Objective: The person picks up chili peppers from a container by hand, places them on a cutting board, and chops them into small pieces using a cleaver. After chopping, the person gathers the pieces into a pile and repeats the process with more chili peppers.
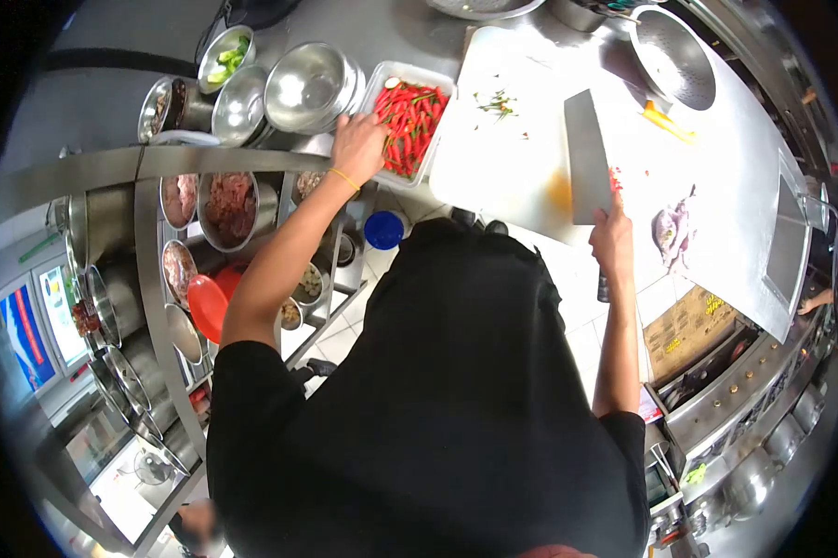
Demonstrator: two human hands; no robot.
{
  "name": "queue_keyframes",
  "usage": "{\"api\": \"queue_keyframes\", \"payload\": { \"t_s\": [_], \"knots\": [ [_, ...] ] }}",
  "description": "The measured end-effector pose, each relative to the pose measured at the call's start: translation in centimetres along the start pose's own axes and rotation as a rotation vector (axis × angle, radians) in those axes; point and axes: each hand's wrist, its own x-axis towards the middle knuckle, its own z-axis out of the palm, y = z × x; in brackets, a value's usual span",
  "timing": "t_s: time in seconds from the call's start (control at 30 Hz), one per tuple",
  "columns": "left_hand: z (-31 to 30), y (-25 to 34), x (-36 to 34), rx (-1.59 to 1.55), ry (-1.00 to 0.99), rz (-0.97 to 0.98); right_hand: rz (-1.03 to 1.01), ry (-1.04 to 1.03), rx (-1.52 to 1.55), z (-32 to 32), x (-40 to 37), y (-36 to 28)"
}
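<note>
My left hand point(358, 147) reaches to the near left edge of a clear plastic tub point(444, 139), its fingers apart. Whole red chillies point(408, 116) fill the tub, close to my fingertips. A large cleaver point(586, 158) is in my right hand point(612, 242), which is closed round its handle; the broad blade points away from me over the right side of the white cutting board point(493, 177). Small green and red bits point(498, 104) lie on the board. Some chopped red pieces point(615, 179) show beside the blade, near my right fingers.
Stacked steel bowls point(307, 84) and a bowl of green vegetables point(228, 63) stand left of the tub. A perforated colander point(674, 60), an orange-yellow strip point(668, 123) and a pale piece of raw poultry point(674, 231) lie rightward. Bowls of raw meat point(231, 209) sit on the left shelf.
</note>
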Motion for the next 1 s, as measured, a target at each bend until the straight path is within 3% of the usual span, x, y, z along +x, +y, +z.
{"api": "queue_keyframes", "payload": {
  "t_s": [0.13,0.2,0.27,0.33,0.4,0.53,0.57,0.73,0.8,0.87,1.0],
  "knots": [
    [-4.7,1.8,0.2,-0.065,0.008,-0.062,-0.094,0.038,-0.053,-0.1,-0.1,-0.1],
    [-7.5,4.4,0.1,-0.547,0.237,-0.127,-0.086,0.005,-0.040,-0.1,0.0,0.5],
    [-6.1,8.4,-0.1,-0.863,0.284,-0.081,-0.057,0.009,-0.007,-0.1,0.1,0.4],
    [-5.8,14.2,0.0,-1.176,0.180,-0.084,-0.078,-0.014,0.038,0.1,0.7,1.4],
    [-1.8,18.1,1.2,-1.242,0.235,-0.078,-0.072,-0.018,0.023,0.0,0.8,1.6],
    [-0.9,20.4,2.3,-1.147,0.138,-0.237,-0.126,0.009,-0.005,-0.1,0.5,1.1],
    [-1.3,19.6,2.3,-1.141,0.246,-0.221,-0.135,0.013,-0.007,-0.1,0.5,0.9],
    [-1.2,6.1,2.2,-0.753,0.519,-0.309,-0.123,0.034,-0.016,0.0,0.2,0.6],
    [-3.4,2.0,1.9,-0.412,0.242,-0.349,-0.105,0.043,-0.020,0.1,0.3,0.6],
    [-0.9,-0.4,2.6,-0.256,0.120,-0.301,-0.090,0.043,-0.035,0.2,0.1,0.1],
    [-0.8,0.4,3.2,-0.303,0.095,-0.270,-0.131,0.110,-0.132,0.4,-0.4,-0.3]
  ]
}}
